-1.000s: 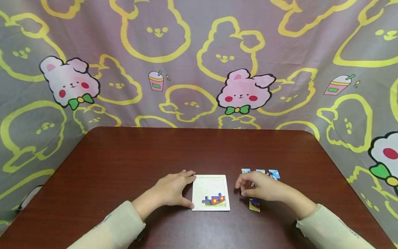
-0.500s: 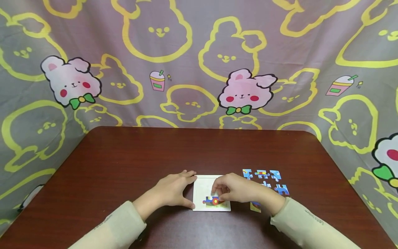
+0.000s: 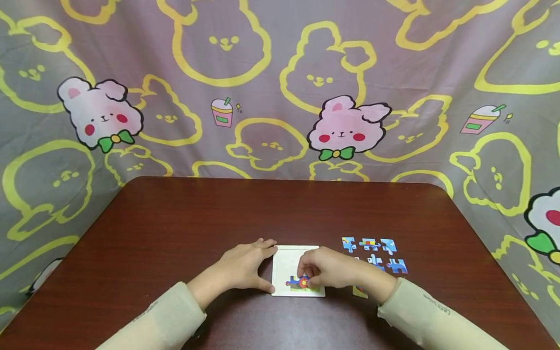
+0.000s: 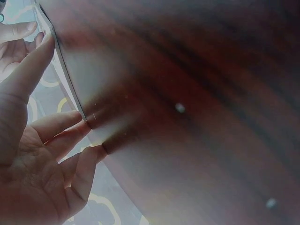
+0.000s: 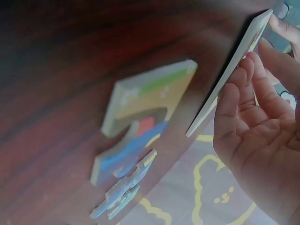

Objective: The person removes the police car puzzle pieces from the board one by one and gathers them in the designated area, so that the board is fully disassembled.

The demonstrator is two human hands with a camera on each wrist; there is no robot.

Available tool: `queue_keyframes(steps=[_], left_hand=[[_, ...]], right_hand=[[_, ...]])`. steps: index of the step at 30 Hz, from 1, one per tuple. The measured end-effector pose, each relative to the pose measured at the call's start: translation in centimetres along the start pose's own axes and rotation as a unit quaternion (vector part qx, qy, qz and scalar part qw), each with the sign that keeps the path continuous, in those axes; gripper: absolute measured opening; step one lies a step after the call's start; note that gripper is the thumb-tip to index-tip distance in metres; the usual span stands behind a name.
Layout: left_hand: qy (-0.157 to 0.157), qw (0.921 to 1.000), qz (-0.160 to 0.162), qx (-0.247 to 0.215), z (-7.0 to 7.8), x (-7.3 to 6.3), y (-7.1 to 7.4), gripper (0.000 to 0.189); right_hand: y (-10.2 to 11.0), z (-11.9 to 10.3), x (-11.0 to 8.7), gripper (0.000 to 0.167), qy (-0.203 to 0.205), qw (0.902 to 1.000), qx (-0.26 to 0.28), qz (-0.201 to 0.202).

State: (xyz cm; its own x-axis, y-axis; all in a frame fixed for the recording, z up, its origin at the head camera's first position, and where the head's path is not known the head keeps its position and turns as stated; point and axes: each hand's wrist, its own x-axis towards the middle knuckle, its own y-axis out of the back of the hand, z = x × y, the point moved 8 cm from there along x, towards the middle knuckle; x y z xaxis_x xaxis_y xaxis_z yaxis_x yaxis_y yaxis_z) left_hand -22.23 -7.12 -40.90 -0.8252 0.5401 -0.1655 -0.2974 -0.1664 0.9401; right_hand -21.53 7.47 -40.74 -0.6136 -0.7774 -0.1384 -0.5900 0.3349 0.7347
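Observation:
A white square puzzle board [image 3: 286,260] lies flat near the table's front. In its lower right sit joined jigsaw pieces [image 3: 295,285] with a red and yellow wheel on blue. My left hand [image 3: 239,267] rests against the board's left side, thumb at the near corner, index finger at the far one, fingers spread. Over the board's right side, my right hand [image 3: 333,268] has curled fingers and pinches at the right-hand piece, which the fingers mostly cover. In the right wrist view these fingertips [image 5: 243,63] meet the board's surface.
Several loose jigsaw pieces [image 3: 388,246] lie right of the board, some hidden behind my right forearm. One close piece [image 5: 159,96] shows orange, green and blue in the right wrist view. The brown table [image 3: 197,214] ends at a patterned cloth [image 3: 262,97] behind and beside it.
My right hand has moved left from over the loose pieces onto the board's lower right, and over the last half second has barely moved. The left hand stays at the board's edge.

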Motion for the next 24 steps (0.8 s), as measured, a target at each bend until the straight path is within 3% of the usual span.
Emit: queue_keyframes(steps=[10,24], left_hand=[[0.001,1.0000,0.000,-0.002,-0.04,0.03,-0.06,0.092],[-0.002,1.0000,-0.002,-0.002,-0.04,0.30,-0.02,0.091]], right_hand=[[-0.32,-0.14,0.24,0.018,-0.002,0.9995,-0.029,0.006],[-0.38,-0.24,0.36,0.021,-0.009,0.9996,-0.026,-0.004]])
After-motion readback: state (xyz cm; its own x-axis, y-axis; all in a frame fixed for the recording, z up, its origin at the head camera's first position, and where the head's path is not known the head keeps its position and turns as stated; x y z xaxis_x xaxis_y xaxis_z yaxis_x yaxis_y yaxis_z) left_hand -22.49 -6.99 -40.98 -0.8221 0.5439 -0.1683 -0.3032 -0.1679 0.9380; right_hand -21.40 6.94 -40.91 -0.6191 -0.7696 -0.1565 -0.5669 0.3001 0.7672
